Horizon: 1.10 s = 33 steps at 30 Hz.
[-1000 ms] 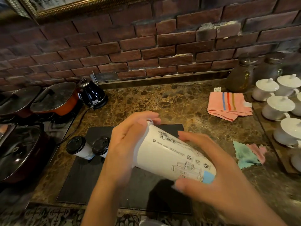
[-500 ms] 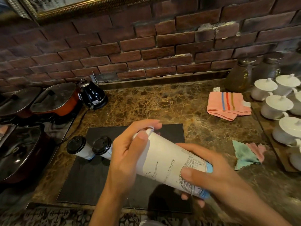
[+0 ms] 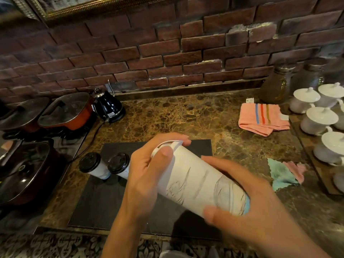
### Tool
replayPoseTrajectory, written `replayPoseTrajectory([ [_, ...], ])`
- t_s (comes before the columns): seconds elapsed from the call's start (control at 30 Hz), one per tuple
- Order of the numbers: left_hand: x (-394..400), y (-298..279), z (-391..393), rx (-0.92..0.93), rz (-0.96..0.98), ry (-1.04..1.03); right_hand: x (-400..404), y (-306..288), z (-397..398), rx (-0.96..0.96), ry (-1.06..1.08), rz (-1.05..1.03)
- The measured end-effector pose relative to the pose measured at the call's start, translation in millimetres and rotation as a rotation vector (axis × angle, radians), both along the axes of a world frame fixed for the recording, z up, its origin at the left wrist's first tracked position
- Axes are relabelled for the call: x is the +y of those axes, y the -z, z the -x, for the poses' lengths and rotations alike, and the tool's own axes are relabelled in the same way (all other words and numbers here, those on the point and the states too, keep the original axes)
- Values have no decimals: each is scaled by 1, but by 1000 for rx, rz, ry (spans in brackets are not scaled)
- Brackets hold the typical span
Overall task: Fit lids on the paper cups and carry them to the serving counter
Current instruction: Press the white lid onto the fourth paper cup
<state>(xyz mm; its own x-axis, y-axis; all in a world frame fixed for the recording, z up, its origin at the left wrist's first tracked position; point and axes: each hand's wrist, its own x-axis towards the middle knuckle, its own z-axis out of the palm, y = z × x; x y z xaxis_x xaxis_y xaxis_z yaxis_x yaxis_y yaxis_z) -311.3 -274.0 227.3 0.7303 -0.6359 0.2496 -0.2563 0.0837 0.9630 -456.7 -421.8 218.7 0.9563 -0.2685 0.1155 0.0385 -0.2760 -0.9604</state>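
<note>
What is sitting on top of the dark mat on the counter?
Two paper cups with black lids stand at the dark mat's far left corner. The left hand and right hand hold a white cup above it, hiding much of its middle.

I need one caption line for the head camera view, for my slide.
Both hands, left hand and right hand, hold a tilted white paper cup above the black mat; two lidded cups stand there.

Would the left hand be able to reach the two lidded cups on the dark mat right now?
Probably not yet: the left hand grips the white cup top, though the lidded cups stand unobstructed just left of it.
</note>
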Motion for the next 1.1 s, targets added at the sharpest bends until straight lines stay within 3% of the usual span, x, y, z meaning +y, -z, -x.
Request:
replayPoseTrajectory([
  [0.07,0,1,2,-20,0,-11,-1,2,-3,87,-150,-466],
  [0.13,0,1,1,-4,12,-32,-3,3,-3,103,-150,-540],
  [0.17,-1,1,-1,16,12,-50,-3,2,-2,84,-84,-394],
  [0.3,-3,-3,-5,101,-11,-92,-1,-1,-3,-88,43,677],
  [0.4,-2,-5,-4,92,-9,-62,1,1,-2,-153,33,776],
  [0.47,-1,-5,-5,77,15,-44,1,2,-3,-133,35,585],
  [0.6,0,-7,-5,38,11,-41,2,2,-8,-5,-2,-66],
  [0.73,-2,-11,-9,79,58,-60,1,8,-16,18,-51,-372],
  [0.83,-3,-12,-8,251,204,-46,0,12,-21,-22,-125,-733],
  [0.97,-8,0,2,486,276,77,7,19,-27,-44,-384,-1220],
  [1.03,-11,3,3,484,289,55,10,23,-28,-13,-334,-1184],
  [1.1,-13,3,1,471,271,-12,12,24,-25,52,-95,-824],
])
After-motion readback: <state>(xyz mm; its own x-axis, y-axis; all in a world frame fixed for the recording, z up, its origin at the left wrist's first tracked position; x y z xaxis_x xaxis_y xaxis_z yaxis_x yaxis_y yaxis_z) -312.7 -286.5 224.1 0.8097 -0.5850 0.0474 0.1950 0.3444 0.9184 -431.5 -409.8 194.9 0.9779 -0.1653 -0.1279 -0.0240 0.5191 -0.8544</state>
